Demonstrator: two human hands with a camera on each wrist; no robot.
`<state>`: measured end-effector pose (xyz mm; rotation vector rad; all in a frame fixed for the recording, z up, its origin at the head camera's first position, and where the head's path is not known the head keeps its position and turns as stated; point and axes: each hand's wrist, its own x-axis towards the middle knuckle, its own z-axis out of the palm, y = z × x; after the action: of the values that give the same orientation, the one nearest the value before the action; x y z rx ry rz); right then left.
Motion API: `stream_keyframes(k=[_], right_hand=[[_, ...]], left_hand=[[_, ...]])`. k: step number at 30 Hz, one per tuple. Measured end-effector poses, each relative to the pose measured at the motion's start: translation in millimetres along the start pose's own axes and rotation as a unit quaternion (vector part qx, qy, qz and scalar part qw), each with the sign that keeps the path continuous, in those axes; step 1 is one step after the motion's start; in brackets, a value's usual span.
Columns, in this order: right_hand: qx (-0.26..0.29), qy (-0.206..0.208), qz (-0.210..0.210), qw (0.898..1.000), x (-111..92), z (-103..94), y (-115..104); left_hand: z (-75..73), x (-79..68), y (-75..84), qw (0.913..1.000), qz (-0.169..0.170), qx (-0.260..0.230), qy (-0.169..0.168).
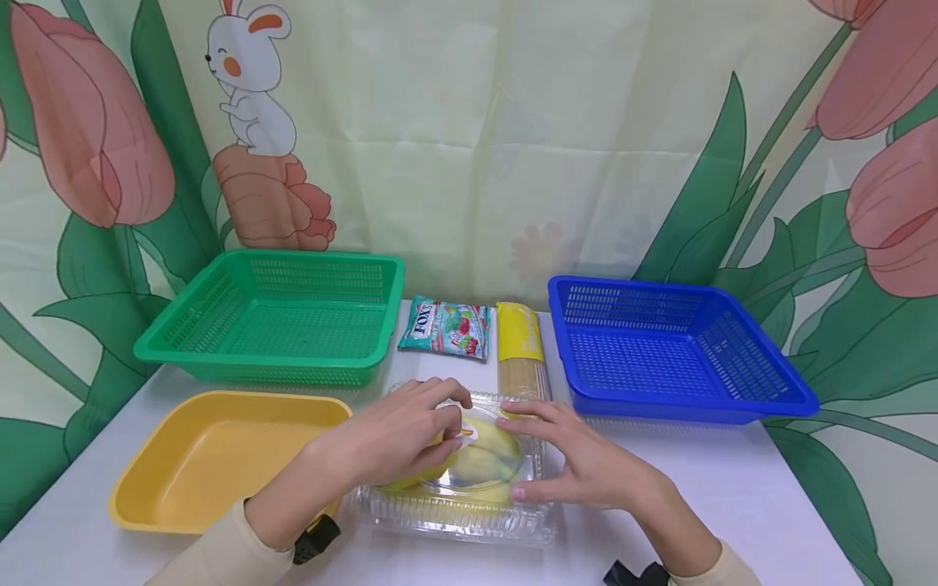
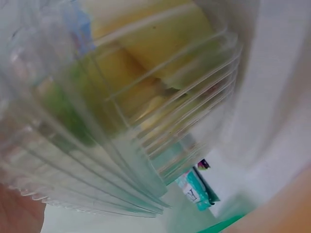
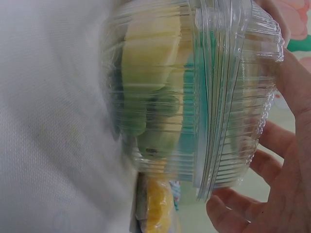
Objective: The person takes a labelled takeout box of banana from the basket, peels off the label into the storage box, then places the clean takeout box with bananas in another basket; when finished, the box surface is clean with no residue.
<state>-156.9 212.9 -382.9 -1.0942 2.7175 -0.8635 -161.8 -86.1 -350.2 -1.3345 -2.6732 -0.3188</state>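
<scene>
a clear plastic box [image 1: 469, 533] of yellow-green fruit [image 1: 479, 465] sits on the counter [image 1: 703, 513] directly beneath both hands. the right hand [image 1: 586, 464] is spread wide, thumb to the near side and fingers to the far side of the lid [image 3: 233, 160], a span that likely steadies it from its edge. the left hand [image 1: 418, 423] arches over the other side with bent fingers; i cannot tell whether they pinch the lid or only rest there. working from opposite sides probably keeps the light box from sliding. beyond the hands lie a teal packet [image 1: 447, 327] and a yellow-topped pack [image 1: 522, 334], the latter reaching close to the box. a yellow tub [image 1: 252, 397] and green basket [image 1: 271, 370] stand left of the hands, a blue basket [image 1: 681, 407] beyond the right one, leaving the middle for handling.
</scene>
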Motion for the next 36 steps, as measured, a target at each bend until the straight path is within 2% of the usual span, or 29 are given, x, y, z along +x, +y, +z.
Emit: stream_keyframes(k=[13,22,30,36], right_hand=[[-0.001,0.002,-0.004,1.000,-0.3,-1.8,-0.6],[0.010,0.001,0.003,1.000,-0.1,-0.2,-0.4],[0.016,-0.003,0.010,1.000,0.5,1.3,0.4],[0.010,0.003,0.000,1.000,0.5,0.5,0.8]], left_hand=[[9.7,-3.1,-3.1,0.9985,0.021,0.009,0.050],[20.3,-6.4,-8.1,0.9924,0.045,0.016,0.114],[29.7,-9.2,-10.3,0.9876,0.039,-0.044,0.145],[32.2,-9.9,-10.4,0.9821,0.033,-0.082,0.166]])
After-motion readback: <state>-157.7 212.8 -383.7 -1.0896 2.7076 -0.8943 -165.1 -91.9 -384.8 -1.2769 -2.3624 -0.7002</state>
